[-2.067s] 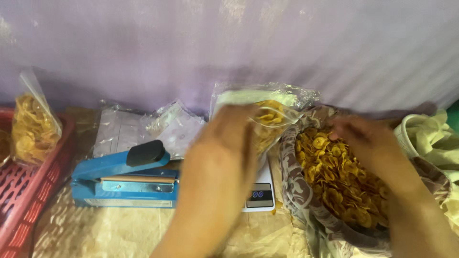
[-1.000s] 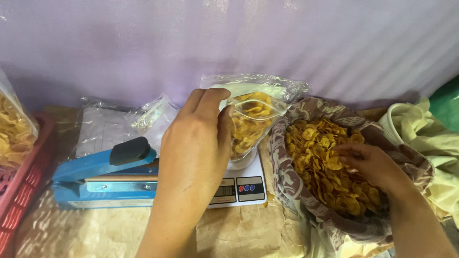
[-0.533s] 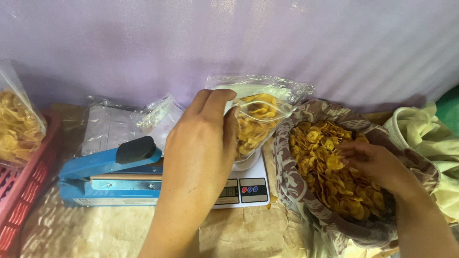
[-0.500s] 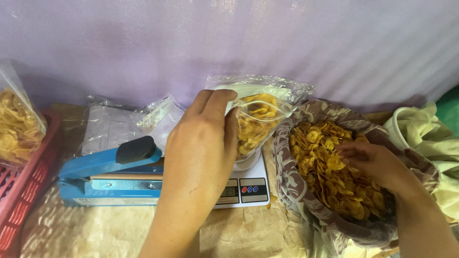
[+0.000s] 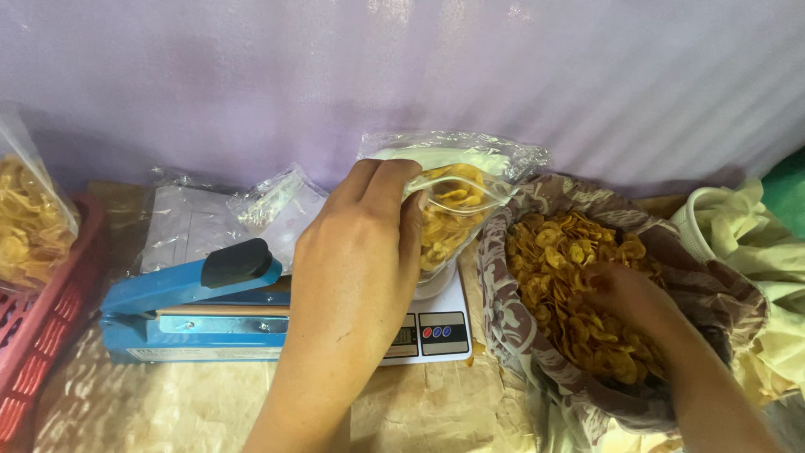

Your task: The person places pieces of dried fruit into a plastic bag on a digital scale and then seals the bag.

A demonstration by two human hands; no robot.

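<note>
Left fingers (image 5: pixel 381 189) pinching the clear bag (image 5: pixel 449 222) open; right fingers (image 5: pixel 616 294) curled among banana chips (image 5: pixel 570 277).

Glossy clear plastic bag (image 5: pixel 457 197) (crinkled), matt patterned cloth (image 5: pixel 511 323)

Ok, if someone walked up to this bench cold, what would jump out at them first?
Probably the big heap of yellow chips in the patterned cloth-lined basket at right, with the right hand buried in it. In the middle, the left hand holds open a clear bag of chips standing on a white scale. A blue heat sealer sits left of it.
</note>
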